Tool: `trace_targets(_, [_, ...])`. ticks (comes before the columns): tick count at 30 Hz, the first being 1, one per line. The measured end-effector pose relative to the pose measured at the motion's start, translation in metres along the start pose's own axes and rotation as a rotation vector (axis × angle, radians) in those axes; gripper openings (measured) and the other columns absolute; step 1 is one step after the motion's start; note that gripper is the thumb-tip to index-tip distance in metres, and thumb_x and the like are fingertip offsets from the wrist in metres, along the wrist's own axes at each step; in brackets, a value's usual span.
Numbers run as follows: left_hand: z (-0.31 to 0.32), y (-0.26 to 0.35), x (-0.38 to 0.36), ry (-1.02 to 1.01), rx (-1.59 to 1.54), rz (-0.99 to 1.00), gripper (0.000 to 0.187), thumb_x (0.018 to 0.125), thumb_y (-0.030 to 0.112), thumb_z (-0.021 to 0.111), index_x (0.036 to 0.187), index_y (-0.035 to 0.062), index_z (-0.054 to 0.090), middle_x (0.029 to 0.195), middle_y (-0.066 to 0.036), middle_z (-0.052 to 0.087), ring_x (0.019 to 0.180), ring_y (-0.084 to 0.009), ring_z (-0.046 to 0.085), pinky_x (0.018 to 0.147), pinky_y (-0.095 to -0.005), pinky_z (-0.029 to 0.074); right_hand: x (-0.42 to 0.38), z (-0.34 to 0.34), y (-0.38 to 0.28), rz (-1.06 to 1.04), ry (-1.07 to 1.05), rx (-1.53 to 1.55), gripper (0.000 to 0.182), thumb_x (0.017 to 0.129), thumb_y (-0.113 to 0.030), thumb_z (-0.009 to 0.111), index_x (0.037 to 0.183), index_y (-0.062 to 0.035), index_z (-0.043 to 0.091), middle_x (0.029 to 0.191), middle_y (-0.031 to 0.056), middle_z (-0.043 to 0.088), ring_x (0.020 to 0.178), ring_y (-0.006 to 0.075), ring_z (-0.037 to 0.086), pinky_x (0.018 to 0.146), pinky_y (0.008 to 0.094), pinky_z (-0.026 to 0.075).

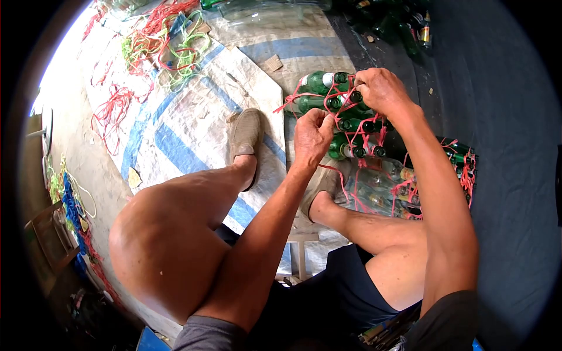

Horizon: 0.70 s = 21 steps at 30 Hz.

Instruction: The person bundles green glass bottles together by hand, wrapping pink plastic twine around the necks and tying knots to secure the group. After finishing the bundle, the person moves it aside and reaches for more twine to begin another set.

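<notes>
Several green glass bottles [319,81] lie on their sides in a bundle, necks pointing right, with pink plastic string [331,92] looped around and between the necks. My left hand [312,136] is closed at the near left of the bundle, pinching the string between thumb and forefinger. Above the far right of the bundle, my right hand [383,92] is also closed, its fingertips pinched on the string. A loose pink end [335,169] hangs below my left hand. Clear glass bottles [374,184], also with pink string, lie nearer my right leg.
Tangled red and green string [170,44] and pink strands [114,111] lie on the white-and-blue woven sheet [181,149] at left. More green bottles [404,29] are at the far right, and another tied bundle [462,155] lies beyond my right forearm.
</notes>
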<state>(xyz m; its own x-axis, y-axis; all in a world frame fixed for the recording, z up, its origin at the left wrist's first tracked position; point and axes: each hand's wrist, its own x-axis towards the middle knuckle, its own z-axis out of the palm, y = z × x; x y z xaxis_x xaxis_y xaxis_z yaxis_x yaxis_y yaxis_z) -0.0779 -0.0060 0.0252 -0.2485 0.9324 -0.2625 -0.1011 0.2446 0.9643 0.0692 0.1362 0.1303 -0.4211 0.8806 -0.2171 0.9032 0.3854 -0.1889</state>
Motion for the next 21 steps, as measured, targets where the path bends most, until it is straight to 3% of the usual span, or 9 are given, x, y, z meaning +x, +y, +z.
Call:
trace_targets(1, [0.000,0.001,0.000,0.002,-0.003,-0.004,0.021,0.102,0.013,0.073,0.095,-0.0068,0.072,0.077,-0.001,0.069,0.069,-0.0070,0.058,0.062,-0.0269,0.049,0.001,-0.001,-0.004,0.008,0.014,-0.011,0.014,0.090,-0.011,0.069,0.097,-0.0081,0.081,0.097,0.0264,0.076,0.100,0.0471,0.073,0.088,0.0554,0.059])
trace_targets(4, [-0.003,0.004,0.001,-0.032,-0.033,-0.059,0.021,0.098,0.013,0.075,0.097,-0.0074,0.074,0.081,-0.010,0.077,0.073,-0.0120,0.070,0.067,-0.0303,0.056,0.004,-0.006,-0.012,0.048,-0.001,-0.153,0.018,0.090,-0.015,0.074,0.105,-0.0103,0.082,0.099,0.0199,0.079,0.099,0.0408,0.075,0.088,0.0497,0.059])
trace_targets(7, [-0.008,0.005,0.002,-0.042,-0.008,-0.040,0.021,0.100,0.013,0.074,0.098,-0.0071,0.076,0.079,-0.003,0.072,0.071,-0.0069,0.060,0.063,-0.0268,0.049,0.005,-0.007,-0.006,0.085,-0.024,-0.002,0.016,0.086,-0.011,0.075,0.099,-0.0114,0.083,0.102,0.0235,0.078,0.102,0.0445,0.075,0.093,0.0530,0.060])
trace_targets(11, [-0.017,0.004,0.002,-0.063,-0.030,-0.057,0.025,0.099,0.017,0.078,0.096,-0.0075,0.077,0.080,-0.001,0.071,0.072,-0.0071,0.060,0.064,-0.0257,0.049,0.000,0.001,-0.003,0.186,0.033,0.095,0.014,0.084,-0.014,0.078,0.097,-0.0124,0.083,0.101,0.0217,0.078,0.101,0.0438,0.075,0.092,0.0514,0.061])
trace_targets(12, [-0.018,0.002,0.003,-0.066,0.014,-0.068,0.020,0.098,0.013,0.076,0.096,-0.0072,0.076,0.077,-0.007,0.075,0.069,-0.0096,0.065,0.063,-0.0284,0.053,-0.001,0.004,-0.001,0.201,0.053,0.122,0.013,0.084,-0.014,0.079,0.097,-0.0126,0.083,0.101,0.0212,0.079,0.100,0.0437,0.075,0.092,0.0509,0.061])
trace_targets(13, [-0.020,0.001,0.003,-0.065,0.009,-0.065,0.020,0.098,0.013,0.076,0.097,-0.0070,0.076,0.077,-0.007,0.075,0.068,-0.0095,0.065,0.062,-0.0285,0.052,-0.003,0.007,0.000,0.215,0.073,0.149,0.013,0.084,-0.015,0.079,0.096,-0.0128,0.083,0.100,0.0206,0.079,0.100,0.0435,0.075,0.091,0.0505,0.061])
trace_targets(17, [-0.024,-0.002,0.005,-0.066,0.008,-0.040,0.022,0.097,0.015,0.077,0.101,-0.0060,0.077,0.078,-0.004,0.073,0.069,-0.0084,0.063,0.063,-0.0276,0.050,-0.029,0.016,0.005,0.185,0.309,0.364,0.014,0.089,-0.017,0.073,0.098,-0.0098,0.081,0.099,0.0210,0.078,0.096,0.0433,0.075,0.084,0.0488,0.061])
trace_targets(21, [-0.027,-0.001,0.007,-0.089,0.047,-0.028,0.025,0.098,0.017,0.079,0.106,-0.0069,0.077,0.086,-0.002,0.074,0.076,-0.0071,0.063,0.068,-0.0250,0.051,-0.076,0.022,-0.038,0.367,0.470,0.466,0.018,0.094,-0.022,0.073,0.100,-0.0060,0.079,0.098,0.0202,0.077,0.091,0.0420,0.075,0.081,0.0501,0.058])
